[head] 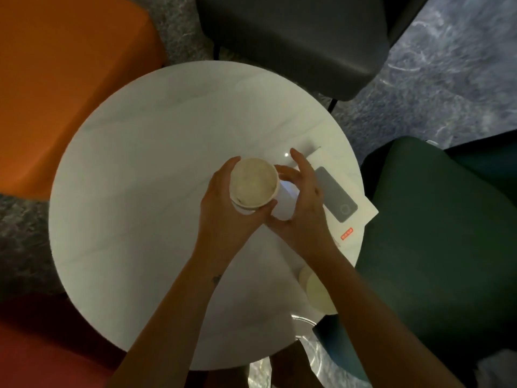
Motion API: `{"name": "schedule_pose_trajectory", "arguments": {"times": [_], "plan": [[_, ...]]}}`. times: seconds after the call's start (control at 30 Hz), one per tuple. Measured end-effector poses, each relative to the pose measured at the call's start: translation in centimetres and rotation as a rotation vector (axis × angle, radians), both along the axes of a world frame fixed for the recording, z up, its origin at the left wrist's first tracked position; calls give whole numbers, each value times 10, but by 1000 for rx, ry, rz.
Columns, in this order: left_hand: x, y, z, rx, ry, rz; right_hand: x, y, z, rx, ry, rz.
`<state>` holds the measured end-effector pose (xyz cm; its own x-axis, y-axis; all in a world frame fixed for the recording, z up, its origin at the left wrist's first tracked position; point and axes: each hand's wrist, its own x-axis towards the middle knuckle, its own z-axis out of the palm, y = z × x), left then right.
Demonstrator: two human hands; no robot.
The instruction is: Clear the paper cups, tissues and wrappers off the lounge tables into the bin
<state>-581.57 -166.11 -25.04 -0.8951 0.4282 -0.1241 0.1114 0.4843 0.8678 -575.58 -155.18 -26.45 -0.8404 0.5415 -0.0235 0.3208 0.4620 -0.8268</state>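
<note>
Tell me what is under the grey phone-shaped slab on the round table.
The grey slab lies on a white flat box or sheet with a small red label, on the round table. The right hand covers the sheet's near-left part, so anything beneath there is hidden.

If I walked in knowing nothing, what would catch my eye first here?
Most likely the paper cup at the middle of the round white table, gripped by the left hand while the right hand curls around something white beside it. Next, the bright orange seat at upper left, and the white box picturing a grey device at the table's right edge.
</note>
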Motion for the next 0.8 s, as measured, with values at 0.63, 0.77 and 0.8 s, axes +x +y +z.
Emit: {"name": "schedule_pose_trajectory", "arguments": {"times": [0.63,0.77,0.8], "plan": [[79,14,-28,-66,73,-304,183,-2,-52,-103,-231,-206],[86,15,-28,-99,56,-330,176,-17,-59,-98,-157,-232],[85,14,-26,-105,46,-331,174,-18,-61,-110,-143,-249]]}}
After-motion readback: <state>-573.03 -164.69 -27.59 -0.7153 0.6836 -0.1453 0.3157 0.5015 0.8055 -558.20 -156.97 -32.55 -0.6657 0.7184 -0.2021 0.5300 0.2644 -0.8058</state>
